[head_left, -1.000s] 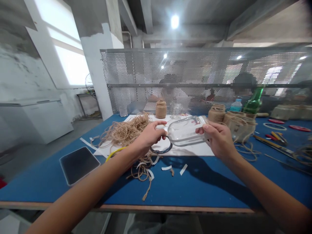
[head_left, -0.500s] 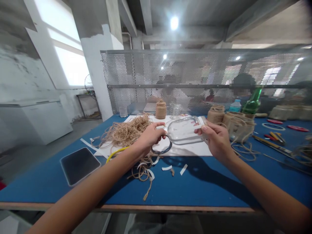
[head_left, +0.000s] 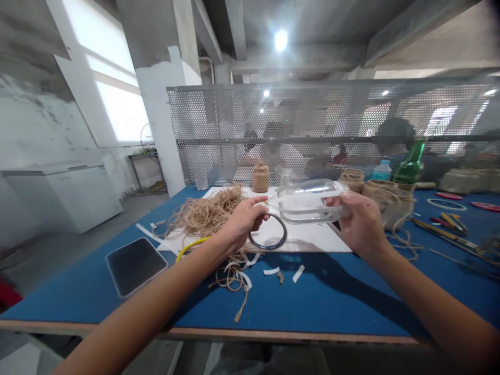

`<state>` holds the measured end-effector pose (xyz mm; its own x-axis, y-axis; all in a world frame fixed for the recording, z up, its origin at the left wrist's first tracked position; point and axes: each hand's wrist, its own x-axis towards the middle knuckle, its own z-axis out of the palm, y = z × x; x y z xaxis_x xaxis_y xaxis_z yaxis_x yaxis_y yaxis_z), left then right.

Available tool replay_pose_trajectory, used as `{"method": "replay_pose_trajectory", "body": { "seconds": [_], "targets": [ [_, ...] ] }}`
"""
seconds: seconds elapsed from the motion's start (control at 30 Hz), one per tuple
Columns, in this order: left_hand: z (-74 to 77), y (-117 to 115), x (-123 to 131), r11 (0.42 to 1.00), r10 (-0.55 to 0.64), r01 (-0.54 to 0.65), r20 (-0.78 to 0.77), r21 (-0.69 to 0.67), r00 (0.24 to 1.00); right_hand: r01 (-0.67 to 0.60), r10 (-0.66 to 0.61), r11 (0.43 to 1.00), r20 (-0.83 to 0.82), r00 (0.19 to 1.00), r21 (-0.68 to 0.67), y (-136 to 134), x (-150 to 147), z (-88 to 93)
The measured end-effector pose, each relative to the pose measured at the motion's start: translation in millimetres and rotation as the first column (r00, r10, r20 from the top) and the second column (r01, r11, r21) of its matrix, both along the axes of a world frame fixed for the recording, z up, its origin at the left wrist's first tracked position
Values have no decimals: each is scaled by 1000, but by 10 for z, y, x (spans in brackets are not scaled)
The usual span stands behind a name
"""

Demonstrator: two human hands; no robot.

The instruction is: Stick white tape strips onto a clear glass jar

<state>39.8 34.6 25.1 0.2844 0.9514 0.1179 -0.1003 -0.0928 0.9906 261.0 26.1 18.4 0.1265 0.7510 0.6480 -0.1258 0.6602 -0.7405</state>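
1. The right hand (head_left: 361,224) has its fingers (head_left: 346,197) clamped around one end of a clear, straight-sided glass jar (head_left: 308,202). The jar lies on its side in the air above a white rectangular board (head_left: 312,240), and this level hold seems to keep its whole length in view and off the surface.
2. The left hand (head_left: 245,219) has its fingers curled together at the jar's other end. They appear clamped on a thin dark ring (head_left: 269,246), which hangs just below the jar. Whether they also touch the glass is hard to tell.
3. A loose heap of tan jute twine (head_left: 207,213) lies at the board's left edge, and a yellow plastic hoop (head_left: 191,249) lies just beside it, under the left forearm.
4. Short white paper strips (head_left: 271,271) and a twine tangle (head_left: 230,281) lie on the blue worktop (head_left: 336,297) between the board and the front edge, where open room remains.
5. Twine-wrapped jars (head_left: 353,179) crowd the far right of the board, near a green glass bottle (head_left: 409,164), so the hands have less room that way.
6. A black rectangular tray (head_left: 135,265) sits well apart, near the left edge of the worktop.
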Motion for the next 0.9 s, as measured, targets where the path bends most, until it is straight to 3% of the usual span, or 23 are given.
{"method": "replay_pose_trajectory", "body": {
  "seconds": [0.1, 0.2, 0.33, 0.47, 0.63, 0.8, 0.9],
  "targets": [
    [12, -11, 13, 999, -34, 33, 27, 29, 999, -27, 27, 1000, -31, 999, -2, 19, 64, 44],
    [36, -22, 19, 998, 15, -13, -28, 57, 1000, -53, 51, 998, -62, 997, -37, 62, 118, 32],
    [74, -25, 13, 979, 117, -77, -212, 190, 970, -69, 66, 995, -47, 997, -72, 107, 134, 0],
    [71, -23, 3, 953, 143, -15, -409, 301, 901, -88, 85, 992, -37, 996, -90, 122, 119, -8],
    [47, -28, -5, 957, 53, 87, -460, 278, 886, -133, 128, 983, -50, 991, -126, 114, 100, -18],
    [-26, 35, -18, 963, -171, 231, -347, 139, 922, -152, 139, 961, -69, 988, -233, 107, 79, -34],
    [-93, 93, -14, 956, -223, 263, -266, 127, 938, -187, 172, 951, -83, 982, -247, 118, 62, -45]
  ]
}}
